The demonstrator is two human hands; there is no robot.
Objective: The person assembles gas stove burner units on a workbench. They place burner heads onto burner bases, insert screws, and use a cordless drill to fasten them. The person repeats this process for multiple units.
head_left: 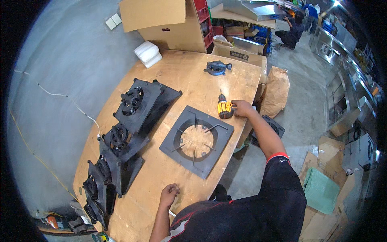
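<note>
A black square stove grate lies flat on the wooden table, with a round opening and short metal arms pointing inward. Past its far right corner, my right hand is closed around the handle of a yellow and black cordless drill, whose bit points to the far side. My left hand is near the table's front edge, just short of the grate and apart from it. Its fingers are curled together; anything between them is too small to make out.
Stacked black stove grates with burner parts run along the table's left side. A black and blue burner piece and white foam blocks sit at the far end. Cardboard boxes stand behind; a paper bag is beyond the right edge. Two people work farther back.
</note>
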